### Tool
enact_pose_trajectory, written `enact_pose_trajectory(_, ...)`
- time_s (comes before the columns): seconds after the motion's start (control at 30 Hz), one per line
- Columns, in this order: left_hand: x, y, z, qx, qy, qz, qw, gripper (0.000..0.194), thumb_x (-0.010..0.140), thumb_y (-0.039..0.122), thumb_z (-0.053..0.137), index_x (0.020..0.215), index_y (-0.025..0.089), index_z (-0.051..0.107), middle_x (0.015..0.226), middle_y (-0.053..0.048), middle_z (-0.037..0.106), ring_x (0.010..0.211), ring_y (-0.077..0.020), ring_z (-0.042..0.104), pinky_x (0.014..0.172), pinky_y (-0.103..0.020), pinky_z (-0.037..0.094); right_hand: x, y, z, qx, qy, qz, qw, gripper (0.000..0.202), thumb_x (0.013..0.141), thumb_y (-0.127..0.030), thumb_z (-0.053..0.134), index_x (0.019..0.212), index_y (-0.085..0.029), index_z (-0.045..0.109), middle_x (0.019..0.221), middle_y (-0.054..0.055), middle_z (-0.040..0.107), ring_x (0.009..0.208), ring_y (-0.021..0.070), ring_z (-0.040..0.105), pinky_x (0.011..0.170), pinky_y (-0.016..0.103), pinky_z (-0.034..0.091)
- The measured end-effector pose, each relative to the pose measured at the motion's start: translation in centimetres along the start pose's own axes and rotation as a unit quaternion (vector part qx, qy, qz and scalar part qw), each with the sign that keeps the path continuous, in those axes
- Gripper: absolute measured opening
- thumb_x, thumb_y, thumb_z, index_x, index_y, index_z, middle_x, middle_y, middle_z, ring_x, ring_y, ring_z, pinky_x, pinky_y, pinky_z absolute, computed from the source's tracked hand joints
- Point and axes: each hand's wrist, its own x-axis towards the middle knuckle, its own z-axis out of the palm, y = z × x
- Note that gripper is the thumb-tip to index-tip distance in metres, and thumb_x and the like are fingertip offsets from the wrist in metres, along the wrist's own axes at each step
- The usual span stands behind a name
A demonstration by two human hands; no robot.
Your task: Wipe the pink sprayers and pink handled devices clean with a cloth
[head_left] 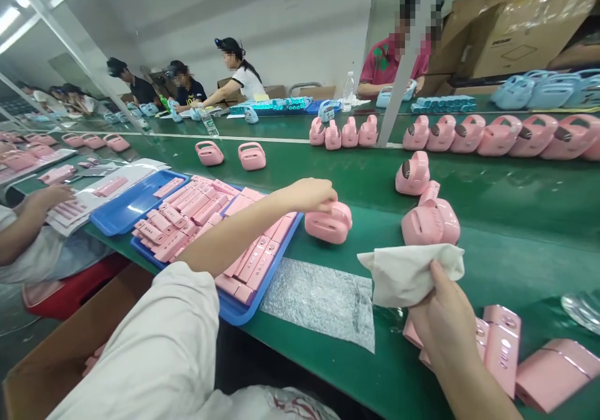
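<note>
My left hand [321, 195] reaches across a blue tray and grips a pink handled housing [330, 223] by its top, over the green table. Held between the thumb and fingers of my right hand [443, 307] is a white cloth [398, 273], in front of another pink housing [434, 223]. Between the hands and nearer me lies a sheet of bubble wrap [323, 298]. Flat pink parts [504, 345] rest beside and partly behind my right wrist.
Blue trays [276, 264] full of pink parts stand at the left of the green table [304, 351]. Pink housings [497, 135] line the far side. A co-worker's hand [51, 198] is at the left; people sit opposite. A metal post [403, 76] rises beyond.
</note>
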Motion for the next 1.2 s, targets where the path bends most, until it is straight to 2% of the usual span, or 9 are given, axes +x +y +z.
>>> enact_pose_trajectory(0.2,-5.9,3.2,2.2,0.002,-0.009,0.108,0.994,0.032,0.079,0.005,0.047,0.092,0.023,0.07,0.12,-0.006,0.064,0.083,-0.0181,0.058,0.062,-0.029,0.028,-0.3,-0.1,0.4,0.028,-0.05,-0.022,0.998,0.042,0.079,-0.04,0.07,0.112,-0.016,0.066,0.113,0.006,0.071,0.107,0.0176,0.067,0.095,0.031,0.056)
enact_pose_trajectory(0.4,-10.2,4.9,3.9,-0.285,-0.017,0.005,0.958,0.03,0.092,0.029,0.044,0.116,0.029,0.063,0.129,-0.003,0.065,0.104,-0.0215,0.064,0.082,-0.031,0.049,-1.9,0.8,0.5,-0.012,-0.119,0.016,0.993,0.056,0.055,-0.027,0.085,0.108,-0.017,0.068,0.108,0.007,0.073,0.101,0.0222,0.07,0.085,0.03,0.059)
enact_pose_trajectory(0.53,-12.1,4.8,5.6,-0.342,0.0,0.095,0.935,0.028,0.092,0.018,0.045,0.097,0.022,0.072,0.137,-0.009,0.06,0.124,-0.0225,0.058,0.105,-0.035,0.045,-2.4,2.5,0.2,-0.04,-0.135,0.01,0.99,0.041,0.068,-0.039,0.08,0.101,-0.018,0.07,0.102,0.006,0.074,0.106,0.0224,0.068,0.088,0.032,0.058)
enact_pose_trajectory(0.63,-12.9,4.9,7.7,-0.353,0.083,0.141,0.921,0.028,0.091,0.018,0.05,0.114,0.021,0.067,0.14,-0.013,0.056,0.129,-0.0251,0.054,0.109,-0.04,0.044,-2.5,3.8,-0.7,-0.131,-0.167,-0.038,0.976,0.038,0.079,-0.048,0.072,0.105,-0.02,0.071,0.104,0.005,0.074,0.109,0.0243,0.067,0.096,0.038,0.055)
enact_pose_trajectory(0.73,-13.0,5.6,10.6,-0.391,0.166,0.13,0.896,0.048,0.089,0.026,0.06,0.137,0.025,0.053,0.147,-0.013,0.051,0.139,-0.0279,0.046,0.114,-0.044,0.04,-2.5,4.7,-1.7,-0.282,-0.308,-0.149,0.896,0.039,0.092,-0.046,0.057,0.121,-0.022,0.068,0.122,0.007,0.069,0.122,0.0262,0.061,0.107,0.042,0.049)
enact_pose_trajectory(0.9,-12.8,7.2,15.1,-0.554,0.296,0.036,0.777,0.046,0.096,0.037,0.051,0.141,0.028,0.051,0.149,-0.007,0.051,0.138,-0.0265,0.047,0.116,-0.041,0.038,-3.7,6.1,-2.3,-0.36,-0.481,-0.429,0.675,0.058,0.098,-0.023,0.044,0.154,-0.021,0.03,0.156,0.01,0.034,0.147,0.0241,0.03,0.119,0.047,0.035)
enact_pose_trajectory(1.0,-12.5,7.6,15.9,-0.594,0.354,-0.023,0.722,0.038,0.098,0.039,0.048,0.131,0.026,0.062,0.134,-0.007,0.064,0.126,-0.0242,0.059,0.109,-0.037,0.046,-4.7,6.7,-2.0,-0.351,-0.545,-0.521,0.555,0.062,0.097,-0.014,0.041,0.156,-0.016,0.022,0.148,0.009,0.047,0.147,0.0186,0.028,0.124,0.042,0.027)
enact_pose_trajectory(1.07,-12.4,7.7,15.9,-0.596,0.362,-0.03,0.716,0.035,0.097,0.038,0.05,0.127,0.026,0.065,0.131,-0.006,0.066,0.124,-0.0237,0.06,0.108,-0.037,0.047,-4.8,6.9,-1.8,-0.356,-0.546,-0.53,0.543,0.06,0.098,-0.013,0.039,0.156,-0.016,0.023,0.144,0.008,0.051,0.147,0.0163,0.029,0.124,0.039,0.026)
enact_pose_trajectory(1.2,-12.2,7.8,15.6,-0.589,0.368,-0.004,0.719,0.038,0.093,0.036,0.057,0.129,0.025,0.063,0.134,-0.007,0.064,0.126,-0.0246,0.059,0.109,-0.037,0.047,-3.8,6.8,-1.5,-0.376,-0.477,-0.484,0.629,0.061,0.099,-0.019,0.039,0.157,-0.021,0.02,0.159,0.008,0.027,0.149,0.0194,0.021,0.122,0.043,0.031)
